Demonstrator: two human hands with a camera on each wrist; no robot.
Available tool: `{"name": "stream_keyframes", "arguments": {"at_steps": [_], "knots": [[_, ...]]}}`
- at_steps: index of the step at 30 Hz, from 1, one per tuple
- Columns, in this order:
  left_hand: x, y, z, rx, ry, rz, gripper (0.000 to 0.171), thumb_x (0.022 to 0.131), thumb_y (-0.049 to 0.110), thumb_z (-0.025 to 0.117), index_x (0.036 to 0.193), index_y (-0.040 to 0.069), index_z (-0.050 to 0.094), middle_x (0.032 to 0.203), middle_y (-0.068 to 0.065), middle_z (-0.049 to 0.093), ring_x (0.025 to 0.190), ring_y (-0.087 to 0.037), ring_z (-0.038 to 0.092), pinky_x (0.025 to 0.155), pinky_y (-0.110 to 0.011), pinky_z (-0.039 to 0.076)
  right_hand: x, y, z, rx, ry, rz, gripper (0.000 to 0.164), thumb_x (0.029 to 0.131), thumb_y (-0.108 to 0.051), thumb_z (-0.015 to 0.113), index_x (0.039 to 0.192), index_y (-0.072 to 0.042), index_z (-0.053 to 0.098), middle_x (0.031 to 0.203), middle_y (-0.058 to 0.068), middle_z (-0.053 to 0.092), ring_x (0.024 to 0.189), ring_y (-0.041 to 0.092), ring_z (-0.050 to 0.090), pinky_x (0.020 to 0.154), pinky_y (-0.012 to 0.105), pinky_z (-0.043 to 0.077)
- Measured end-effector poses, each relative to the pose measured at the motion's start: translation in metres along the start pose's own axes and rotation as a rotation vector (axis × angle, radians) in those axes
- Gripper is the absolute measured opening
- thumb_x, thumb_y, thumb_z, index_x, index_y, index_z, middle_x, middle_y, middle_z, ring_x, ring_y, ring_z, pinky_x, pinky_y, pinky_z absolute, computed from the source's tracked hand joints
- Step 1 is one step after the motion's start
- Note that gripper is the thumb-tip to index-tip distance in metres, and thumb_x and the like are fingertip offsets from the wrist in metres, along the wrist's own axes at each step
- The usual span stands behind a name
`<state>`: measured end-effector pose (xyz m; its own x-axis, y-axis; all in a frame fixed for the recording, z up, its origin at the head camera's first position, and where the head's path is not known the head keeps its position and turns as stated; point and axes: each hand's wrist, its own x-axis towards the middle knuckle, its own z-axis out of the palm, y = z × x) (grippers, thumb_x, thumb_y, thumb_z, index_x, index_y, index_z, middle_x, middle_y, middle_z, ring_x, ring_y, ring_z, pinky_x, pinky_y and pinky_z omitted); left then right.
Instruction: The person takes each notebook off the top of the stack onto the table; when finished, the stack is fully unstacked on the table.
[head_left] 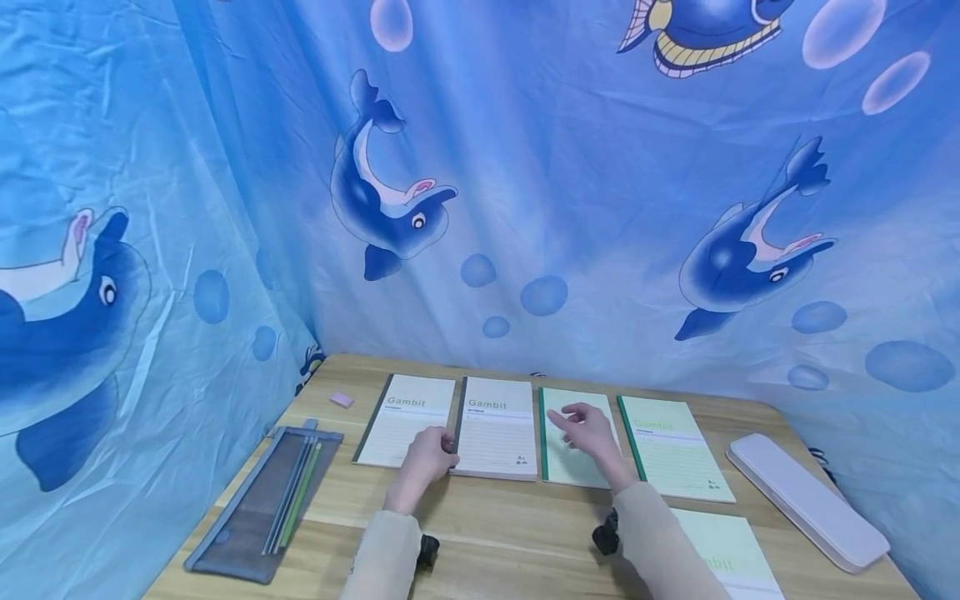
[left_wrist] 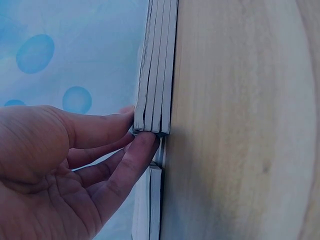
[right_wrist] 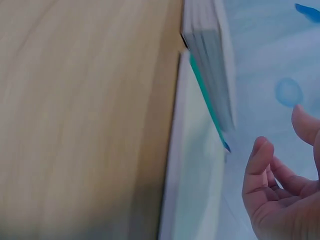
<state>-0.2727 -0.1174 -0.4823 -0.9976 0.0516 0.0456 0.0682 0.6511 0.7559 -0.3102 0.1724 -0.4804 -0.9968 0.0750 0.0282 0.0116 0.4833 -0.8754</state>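
Notebooks marked Gambit lie in a row on the wooden table. My left hand (head_left: 431,454) is at the near left corner of a stack of white notebooks (head_left: 498,433). In the left wrist view its thumb and fingers pinch the corner of that stack (left_wrist: 159,65), where several page blocks show. A white notebook with a dark spine (head_left: 405,437) lies left of it. My right hand (head_left: 588,429) hovers over a green notebook (head_left: 566,454), fingers loosely bent, holding nothing. Another green notebook (head_left: 678,454) lies to its right.
A third green notebook (head_left: 731,546) lies nearer, partly behind the right sleeve. At the left are a grey mesh pencil case (head_left: 225,542) with pencils (head_left: 300,496) on it and a pink eraser (head_left: 342,400). A pale case (head_left: 806,500) lies at right. Printed curtains (head_left: 525,208) hang behind.
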Motion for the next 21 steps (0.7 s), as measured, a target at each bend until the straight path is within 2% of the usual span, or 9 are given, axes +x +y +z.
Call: {"name": "stream_keyframes", "arguments": {"at_steps": [4,10,16,21], "knots": [[0.0,0.0,0.0,0.0,-0.003,0.004,0.037,0.078,-0.006,0.076,0.113,-0.012,0.064,0.091,-0.013,0.067,0.085,-0.027,0.064,0.078,-0.042,0.055,0.005,-0.003,0.021,0.037,-0.017,0.016,0.052,0.092,-0.032,0.073,0.122,0.009,0.061,0.092,0.014,0.065,0.067,0.02,0.066,0.063,0.032,0.058],[0.001,0.001,0.0,0.003,-0.001,-0.001,0.037,0.078,-0.005,0.076,0.113,-0.011,0.065,0.091,-0.014,0.067,0.086,-0.028,0.064,0.08,-0.043,0.055,0.008,-0.005,0.043,-0.015,-0.032,0.017,0.054,0.092,-0.032,0.073,0.123,0.01,0.06,0.09,0.013,0.067,0.066,0.017,0.064,0.062,0.031,0.055],[0.001,0.002,0.001,-0.003,-0.004,0.0,0.036,0.078,-0.006,0.076,0.112,-0.011,0.065,0.091,-0.013,0.067,0.085,-0.027,0.064,0.079,-0.042,0.055,0.004,-0.006,0.053,-0.053,-0.03,-0.004,0.052,0.089,-0.03,0.075,0.119,0.011,0.063,0.102,0.017,0.069,0.081,0.021,0.067,0.071,0.038,0.058],[0.002,0.0,0.002,0.005,0.0,-0.023,0.041,0.079,-0.005,0.076,0.117,-0.012,0.063,0.091,-0.011,0.067,0.087,-0.027,0.064,0.08,-0.042,0.055,0.003,-0.008,0.057,-0.091,-0.014,-0.001,0.047,0.087,-0.03,0.077,0.113,0.008,0.067,0.092,0.012,0.069,0.076,0.021,0.062,0.066,0.036,0.055]]}}
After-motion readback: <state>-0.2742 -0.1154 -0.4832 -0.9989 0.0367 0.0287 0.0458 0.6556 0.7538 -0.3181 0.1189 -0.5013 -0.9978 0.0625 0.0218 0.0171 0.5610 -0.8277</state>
